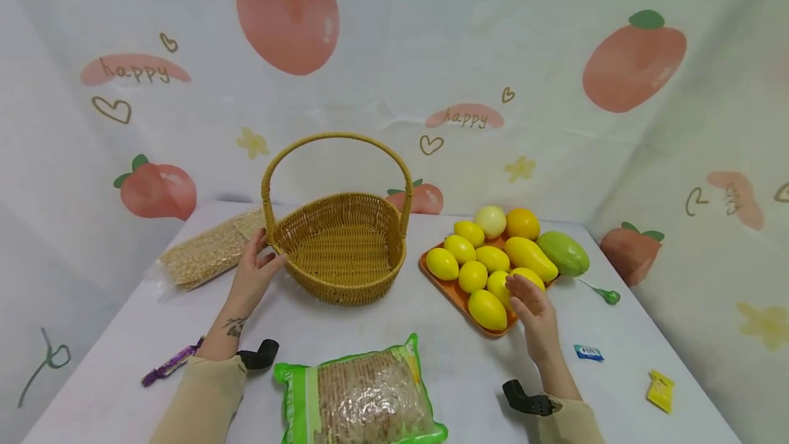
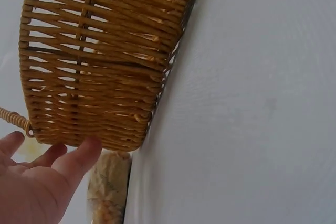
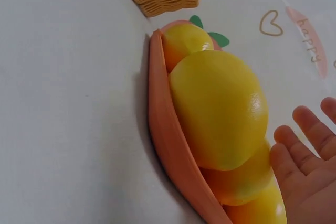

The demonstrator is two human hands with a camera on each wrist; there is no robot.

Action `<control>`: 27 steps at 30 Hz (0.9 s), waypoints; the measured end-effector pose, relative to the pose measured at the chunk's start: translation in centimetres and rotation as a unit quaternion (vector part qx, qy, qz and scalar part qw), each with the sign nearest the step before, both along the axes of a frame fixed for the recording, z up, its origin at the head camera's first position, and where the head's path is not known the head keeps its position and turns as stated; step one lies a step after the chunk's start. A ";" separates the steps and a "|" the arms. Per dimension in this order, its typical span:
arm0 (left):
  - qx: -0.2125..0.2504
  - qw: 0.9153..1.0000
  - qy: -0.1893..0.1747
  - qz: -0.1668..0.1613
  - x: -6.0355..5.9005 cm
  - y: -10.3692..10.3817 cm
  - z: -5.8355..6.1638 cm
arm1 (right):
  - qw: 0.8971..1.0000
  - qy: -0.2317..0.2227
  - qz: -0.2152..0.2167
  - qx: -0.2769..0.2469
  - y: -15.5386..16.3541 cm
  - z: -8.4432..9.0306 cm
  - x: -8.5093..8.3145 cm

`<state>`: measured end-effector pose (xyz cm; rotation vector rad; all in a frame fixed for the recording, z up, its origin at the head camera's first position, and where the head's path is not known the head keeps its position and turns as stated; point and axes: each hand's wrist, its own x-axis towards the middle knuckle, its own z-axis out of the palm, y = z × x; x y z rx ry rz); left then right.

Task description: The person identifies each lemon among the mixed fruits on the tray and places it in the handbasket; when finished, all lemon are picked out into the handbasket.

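Note:
A brown wicker basket [image 1: 345, 286] with a tall arched handle stands upright, nothing inside it. My left hand [image 1: 251, 278] is at its left side, the fingertips right at the rim near the handle's foot. In the left wrist view, the spread fingers [image 2: 84, 156] overlap the woven wall's end. At the right, an orange tray [image 1: 448, 291] bears several lemons [image 1: 487, 310], a mango [image 1: 529, 257], an orange [image 1: 522, 224], a pale round fruit [image 1: 490, 221] and a green papaya [image 1: 562, 253]. My right hand [image 1: 537, 314] hovers beside the tray's near right side, fingers extended and holding nothing.
A clear bag of pale grains [image 1: 209, 252] lies behind my left hand. A green-edged bag [image 1: 366, 399] lies at the front. Around them are a purple wrapped sweet [image 1: 172, 364], a green lollipop [image 1: 610, 297], a blue packet [image 1: 588, 353] and a yellow packet [image 1: 661, 390].

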<state>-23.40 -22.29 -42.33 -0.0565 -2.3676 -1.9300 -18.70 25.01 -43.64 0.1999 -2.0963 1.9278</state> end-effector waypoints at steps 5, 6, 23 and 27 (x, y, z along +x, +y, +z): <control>-0.019 1.000 -0.002 0.010 -0.3 0.3 -0.3 | 1.000 0.016 0.021 0.002 -0.4 -0.6 -0.2; -0.021 1.000 0.001 0.011 -0.4 0.3 -0.4 | 1.000 0.015 0.024 0.006 -0.5 -0.7 -0.3; 0.022 0.997 -0.012 0.079 -0.1 1.7 0.1 | 0.979 -0.130 -0.030 0.151 -2.1 -1.0 -0.7; 0.010 0.996 -0.025 0.081 0.2 2.0 0.4 | 0.974 -0.143 -0.033 0.173 -2.2 -1.1 -0.6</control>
